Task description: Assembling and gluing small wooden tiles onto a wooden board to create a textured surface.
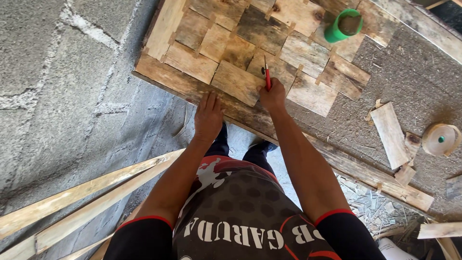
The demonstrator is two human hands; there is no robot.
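Observation:
A wooden panel (192, 86) covered with several angled wood pieces lies on a board table. My right hand (272, 95) grips a red pencil (267, 77), its tip resting on a wood piece (238, 82) near the panel's front edge. My left hand (208, 117) lies flat on the panel's front border, fingers spread, just left of the right hand.
A green cup (342, 26) stands on the panel at the back. Loose wood pieces (391, 135) and a tape roll (440, 139) lie on the chipboard surface at the right. Long wooden slats (82, 202) lean at the lower left over a concrete floor (57, 96).

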